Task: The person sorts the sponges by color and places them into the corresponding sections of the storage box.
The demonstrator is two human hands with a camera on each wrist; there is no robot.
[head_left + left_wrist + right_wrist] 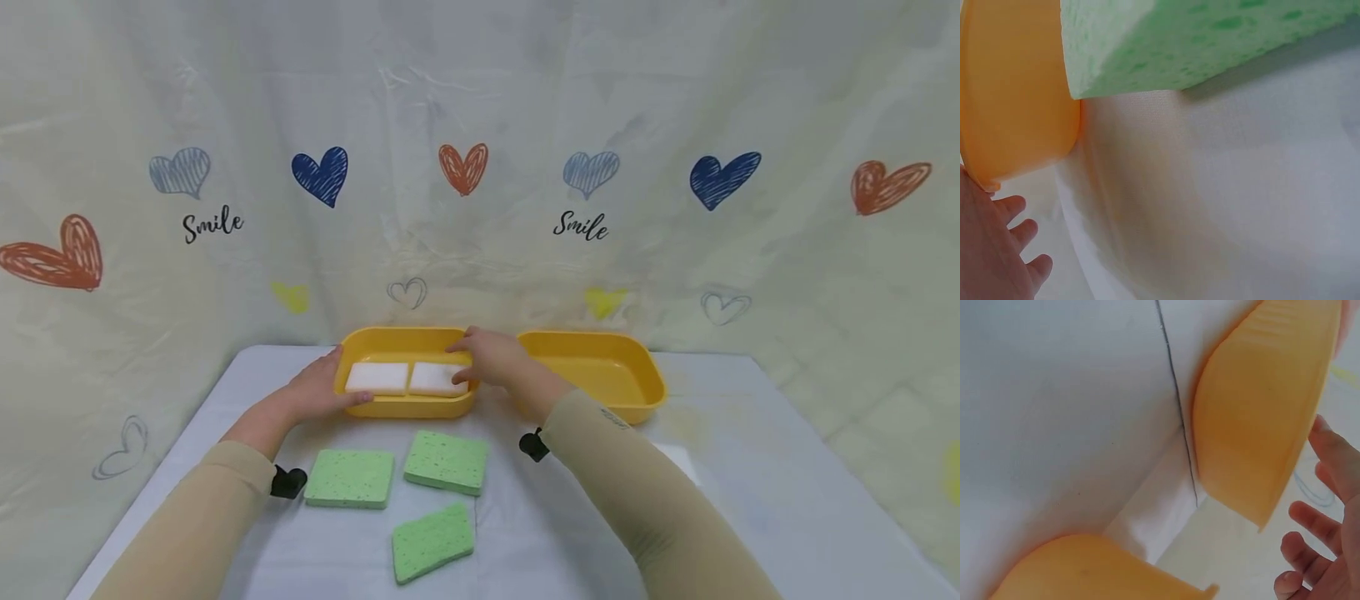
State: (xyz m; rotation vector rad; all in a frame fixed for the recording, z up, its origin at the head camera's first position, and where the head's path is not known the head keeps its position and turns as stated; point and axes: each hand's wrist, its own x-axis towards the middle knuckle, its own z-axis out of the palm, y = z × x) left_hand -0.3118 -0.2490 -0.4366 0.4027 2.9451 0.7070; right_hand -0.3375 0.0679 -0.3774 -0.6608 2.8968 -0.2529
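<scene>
Two white sponge-like blocks, the left one (377, 377) and the right one (433, 378), lie side by side in the left yellow tray (405, 407). My left hand (318, 387) holds this tray's left end, its thumb over the front rim and its fingers along the outer side. Over the tray's right end is my right hand (491, 357), fingers spread and loosely bent, thumb tip right at the right white block. The right wrist view shows those fingers (1316, 528) apart beside the tray's rim, nothing pinched between them.
Another yellow tray (592, 367) stands to the right, partly behind my right forearm. Three green sponges, the left (349, 479), the right (447, 462) and the front one (433, 543), lie nearer me. A white flat piece (679, 461) shows past my right sleeve. A patterned curtain (465, 242) hangs behind.
</scene>
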